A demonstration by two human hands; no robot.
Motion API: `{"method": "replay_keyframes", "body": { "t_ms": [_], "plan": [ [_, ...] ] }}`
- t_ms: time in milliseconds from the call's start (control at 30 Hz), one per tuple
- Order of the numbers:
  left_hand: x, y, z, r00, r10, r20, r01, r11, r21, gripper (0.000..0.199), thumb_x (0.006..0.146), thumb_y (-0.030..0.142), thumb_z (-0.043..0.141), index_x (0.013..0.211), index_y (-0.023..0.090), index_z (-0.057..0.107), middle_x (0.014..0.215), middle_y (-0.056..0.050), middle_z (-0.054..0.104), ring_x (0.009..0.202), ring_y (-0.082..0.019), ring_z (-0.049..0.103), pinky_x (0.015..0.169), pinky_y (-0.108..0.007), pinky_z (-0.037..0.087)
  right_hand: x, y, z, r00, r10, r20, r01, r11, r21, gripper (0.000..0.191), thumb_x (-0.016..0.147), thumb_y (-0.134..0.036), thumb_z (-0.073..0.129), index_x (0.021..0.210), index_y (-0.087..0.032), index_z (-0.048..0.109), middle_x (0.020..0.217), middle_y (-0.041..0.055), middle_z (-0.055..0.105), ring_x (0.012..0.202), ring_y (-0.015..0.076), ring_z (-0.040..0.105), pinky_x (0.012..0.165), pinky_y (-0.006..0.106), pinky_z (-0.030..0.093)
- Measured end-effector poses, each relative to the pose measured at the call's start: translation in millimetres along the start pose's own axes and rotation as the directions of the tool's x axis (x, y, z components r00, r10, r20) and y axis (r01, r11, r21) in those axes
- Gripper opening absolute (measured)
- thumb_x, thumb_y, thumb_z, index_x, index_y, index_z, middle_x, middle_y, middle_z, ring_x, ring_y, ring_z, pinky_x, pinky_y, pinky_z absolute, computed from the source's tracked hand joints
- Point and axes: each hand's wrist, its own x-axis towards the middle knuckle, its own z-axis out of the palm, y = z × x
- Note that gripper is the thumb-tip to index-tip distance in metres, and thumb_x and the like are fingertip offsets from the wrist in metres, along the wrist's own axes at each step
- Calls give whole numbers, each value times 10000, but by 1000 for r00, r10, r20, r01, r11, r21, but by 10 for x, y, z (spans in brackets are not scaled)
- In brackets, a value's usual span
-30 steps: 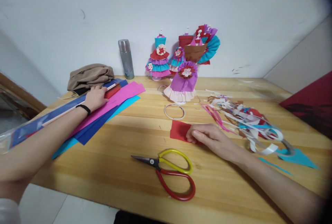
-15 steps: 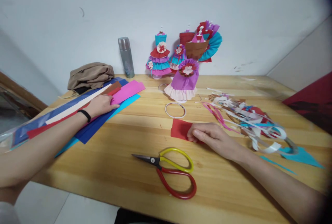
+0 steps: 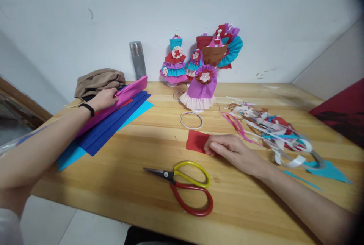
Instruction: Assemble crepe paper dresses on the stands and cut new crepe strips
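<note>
My left hand [image 3: 104,100], a black band at its wrist, is closed on a folded sheet of pink crepe paper [image 3: 133,88] and lifts it off the stack. Under it lie dark blue paper [image 3: 113,124] and light blue paper [image 3: 71,157], with a bit of red paper showing. My right hand [image 3: 224,147] rests on the table with curled fingers, gripping the edge of a small red paper piece [image 3: 196,141]. In front of that piece lie scissors [image 3: 170,175] with one yellow and one red handle.
Several paper dresses on small stands [image 3: 200,91] are at the back by the wall. A grey flask [image 3: 138,61] and a brown cloth [image 3: 99,82] stand left of them. A white ring [image 3: 191,120] lies mid-table. Paper scraps [image 3: 273,131] cover the right side.
My left hand has raised the pink paper and drawn it back and to the left, exposing more dark blue paper. My right hand stays on the red piece.
</note>
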Motion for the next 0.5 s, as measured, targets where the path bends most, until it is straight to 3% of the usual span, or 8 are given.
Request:
{"method": "replay_keyframes", "body": {
  "t_ms": [133,233,367,500],
  "plan": [
    [-149,154,155,990,140,28,-140,990,-27,806,833,550,500,1501,130,338,1435,-179,535,1248,-337,556,1004,-385,447,2,9,7,1000,-9,7,9,1000,6,576,968,-628,374,744,-169,641,683,48,630,626,148,558,610,280,429],
    [-170,184,232,974,191,118,-185,981,-60,724,812,532,513,1417,136,479,1372,-166,589,1212,-327,576,1002,-374,445,0,-13,-2,1000,-3,11,3,1000,17,570,958,-636,390,734,-170,629,681,47,630,631,150,566,604,278,435],
    [-85,105,197,973,158,167,-141,984,-111,616,780,478,525,1297,150,593,1255,-139,658,1132,-315,618,921,-350,477,110,-180,-60,999,-31,-7,31,998,-58,459,970,-531,442,729,-180,613,686,40,645,635,149,573,597,273,436],
    [-70,116,163,970,147,194,-127,986,-112,674,768,574,532,1274,135,607,1217,-152,672,1090,-324,634,877,-351,491,590,-436,-26,974,-214,79,227,940,-254,243,967,-282,467,967,-189,691,900,60,724,805,170,643,742,300,481]
  ]
}}
